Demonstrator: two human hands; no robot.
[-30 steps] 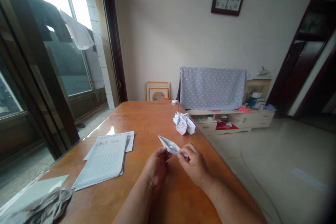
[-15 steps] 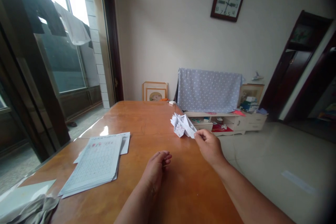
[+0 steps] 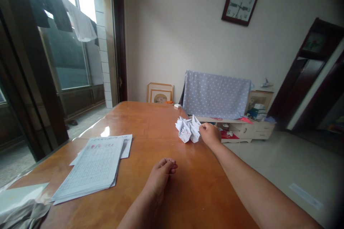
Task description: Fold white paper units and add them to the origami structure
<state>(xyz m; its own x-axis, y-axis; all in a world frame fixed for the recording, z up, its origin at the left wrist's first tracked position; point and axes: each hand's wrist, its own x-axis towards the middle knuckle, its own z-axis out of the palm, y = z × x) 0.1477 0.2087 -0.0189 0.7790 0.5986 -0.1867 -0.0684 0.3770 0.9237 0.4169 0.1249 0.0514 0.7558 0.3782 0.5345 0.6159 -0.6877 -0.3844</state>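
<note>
At the right edge of the paper cluster [image 3: 184, 133] on the counter [image 3: 145, 161], the right hand [image 3: 211, 134] pinches a folded piece [image 3: 195, 121], apparently placing it; release calls for gentleness. Nearer than the cluster, the left hand [image 3: 161, 171] curls closed, seemingly empty.

The right hand [image 3: 211, 134] pinches a folded paper [image 3: 196, 122].

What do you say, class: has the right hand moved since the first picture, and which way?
Yes: against the table, the right hand has moved forward and rightward, to the folded papers.
</note>
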